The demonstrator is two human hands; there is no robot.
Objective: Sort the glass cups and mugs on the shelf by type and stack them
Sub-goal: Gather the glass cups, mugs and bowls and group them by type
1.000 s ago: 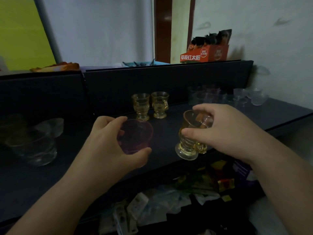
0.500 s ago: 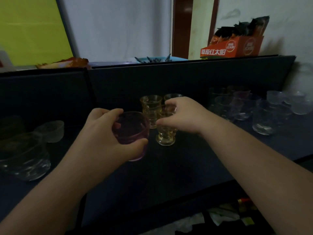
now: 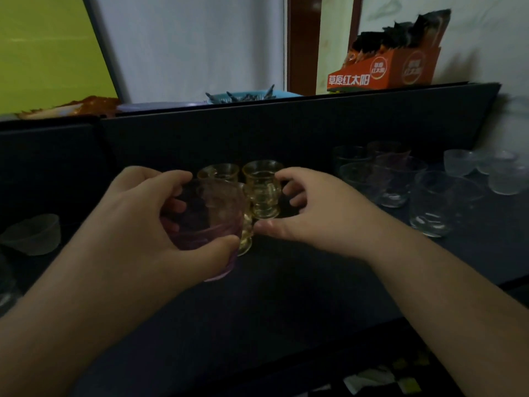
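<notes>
What changed: one second ago the right hand point(image 3: 312, 216) carried a yellow mug in the air, near the front edge of the shelf point(image 3: 286, 296). Now that mug sits down with the other yellow mugs, and the hand has let go.
Yellow mugs: three are together in the middle of the shelf. The back right mug point(image 3: 262, 193) is easy to see. The back left mug point(image 3: 219, 173) peeks over the pink cup. The front mug point(image 3: 246, 236) is mostly hidden; only its lower part shows.
Right hand fingers: they are loosely curled and hold nothing. They sit at 3 o'clock from the back right mug, just beside it. The thumb points at the front mug's foot; whether it touches cannot be told.
Left hand: the left hand point(image 3: 148, 224) holds the pink cup point(image 3: 206, 216) in the air, fingers on the far side and thumb at the near bottom edge. The cup hangs in front of the mugs, at about 7 o'clock from them.
Clear glasses: a bunch of clear tumblers point(image 3: 400, 184) stands at 3 o'clock from the mugs, well apart. Small frosted cups point(image 3: 483, 170) sit farther right.
Left side: a small clear bowl point(image 3: 34, 233) sits at 9 o'clock.
What it means: the yellow mugs look sorted into one group. The pink cup likely goes next, maybe to the pinkish glasses at the back of the tumblers.
</notes>
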